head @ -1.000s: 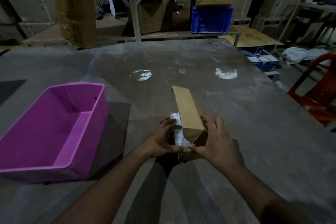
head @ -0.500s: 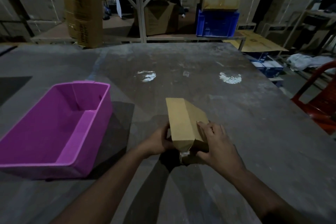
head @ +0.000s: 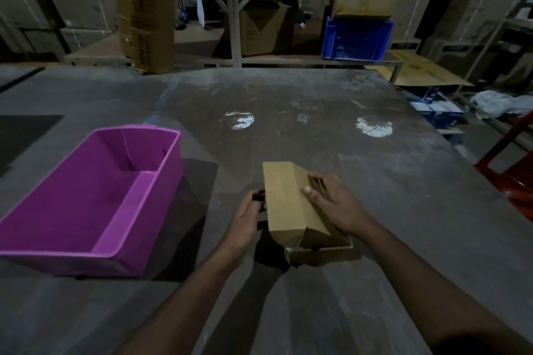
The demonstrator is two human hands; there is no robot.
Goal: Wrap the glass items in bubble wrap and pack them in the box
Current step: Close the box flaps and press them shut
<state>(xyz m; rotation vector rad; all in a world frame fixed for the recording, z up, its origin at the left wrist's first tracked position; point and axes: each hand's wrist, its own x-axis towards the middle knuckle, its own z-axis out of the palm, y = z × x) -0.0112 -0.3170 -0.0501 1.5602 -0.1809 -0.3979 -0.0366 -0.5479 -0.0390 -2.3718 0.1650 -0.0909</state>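
Sitting on the gray tabletop (head: pixel 317 130), near the front edge: a small brown cardboard box (head: pixel 300 210). Lid flap standing half up, tilting over the open box. Nothing showing of what is inside the box; too dark and hidden by the flap.

Pressing on the right side of the flap: the right hand (head: pixel 334 204), thumb lying flat on the cardboard, fingers (head: pixel 317 181) bending over the flap's far edge and gripping it.

Touching the left side of the box: the left hand (head: pixel 245 219), fingers curling in toward the box wall. Tips hiding behind the flap, so cannot tell if gripping the box or only resting against it.

Resting to the left, well apart from the box: a big purple plastic bin (head: pixel 138 210), open on top, showing only its own walls and floor.

Shining on the tabletop farther back: two round bright spots of light.

Standing behind the tabletop: a tall brown carton (head: pixel 147 8), a metal shelf frame, a blue crate (head: pixel 357 37) carrying another brown carton, and many stacked cartons in the dark. Peeking in at the right edge: a red plastic chair (head: pixel 516 164). Lying flat past the far right corner: a sheet of cardboard (head: pixel 421 72).
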